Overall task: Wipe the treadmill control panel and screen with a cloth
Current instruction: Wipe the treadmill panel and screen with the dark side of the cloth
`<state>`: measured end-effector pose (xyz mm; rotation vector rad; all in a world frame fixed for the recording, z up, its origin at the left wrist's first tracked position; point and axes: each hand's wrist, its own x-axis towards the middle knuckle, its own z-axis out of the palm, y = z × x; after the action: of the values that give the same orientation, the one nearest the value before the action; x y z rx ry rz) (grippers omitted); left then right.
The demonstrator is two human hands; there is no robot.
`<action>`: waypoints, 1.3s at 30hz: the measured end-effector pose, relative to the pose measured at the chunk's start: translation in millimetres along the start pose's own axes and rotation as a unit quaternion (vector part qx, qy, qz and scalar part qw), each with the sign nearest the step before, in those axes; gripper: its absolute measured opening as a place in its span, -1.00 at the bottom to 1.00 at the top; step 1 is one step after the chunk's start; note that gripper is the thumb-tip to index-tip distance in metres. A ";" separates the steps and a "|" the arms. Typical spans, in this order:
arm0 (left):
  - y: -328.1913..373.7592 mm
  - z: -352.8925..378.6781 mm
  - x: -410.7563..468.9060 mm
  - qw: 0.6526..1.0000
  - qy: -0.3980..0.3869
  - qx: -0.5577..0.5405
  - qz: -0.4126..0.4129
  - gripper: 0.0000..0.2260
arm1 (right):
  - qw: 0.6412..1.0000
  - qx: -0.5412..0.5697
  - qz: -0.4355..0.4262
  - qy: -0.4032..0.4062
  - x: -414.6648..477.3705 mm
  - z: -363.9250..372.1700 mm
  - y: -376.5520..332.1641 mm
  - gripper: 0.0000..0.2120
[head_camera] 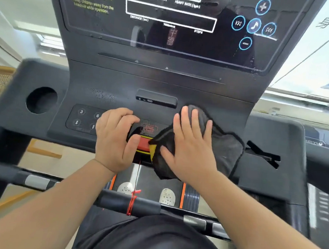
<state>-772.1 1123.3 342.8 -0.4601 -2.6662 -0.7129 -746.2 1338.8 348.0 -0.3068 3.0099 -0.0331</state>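
The treadmill's dark control panel (112, 85) fills the middle of the head view, with its glossy black screen (166, 33) rising above it. A dark grey cloth (226, 148) with a yellow patch lies on the panel's right half. My right hand (191, 145) presses flat on the cloth, fingers spread. My left hand (114, 138) rests on the panel just left of the red and yellow safety key (143, 144), fingers curled over the panel's edge, thumb beside the key. The cloth hides the right keypad.
A round cup holder (41, 100) sits at the panel's left. A numbered keypad (82, 118) lies left of my left hand. A black clip (263, 153) lies on the right tray. A red cord (133, 200) hangs to the front handlebar (144, 206). White shoes stand on the belt below.
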 end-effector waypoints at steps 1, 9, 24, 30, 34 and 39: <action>-2.2 -3.5 -2.1 1.000 -0.002 -0.018 0.018 -0.40 | 1.000 0.001 -0.031 0.002 -5.7 1.9 0.3 -0.16; -74.8 -52.3 -14.9 0.998 -0.041 0.038 0.007 -0.53 | 0.981 -0.028 0.191 0.001 -33.6 0.6 26.6 0.17; -163.5 -82.9 -5.2 0.973 -0.198 0.114 0.015 -0.13 | 0.991 0.022 0.130 -0.012 13.2 -2.2 -94.5 -0.10; -164.2 -81.3 -4.5 0.973 -0.209 0.102 0.010 -0.05 | 0.981 0.042 0.189 -0.014 4.9 -7.0 -52.0 -0.01; -163.8 -82.0 -3.9 0.973 -0.210 0.095 0.003 -0.03 | 0.969 0.019 0.243 -0.022 32.8 -7.2 -97.2 -0.02; -162.4 -82.4 -3.6 0.974 -0.211 0.087 0.001 -0.01 | 0.991 -0.013 0.124 -0.041 47.6 -6.9 -155.6 -0.13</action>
<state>-812.5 945.7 341.0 -0.6253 -3.0868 -0.4079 -762.2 1176.8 354.6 0.0634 2.9441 0.0390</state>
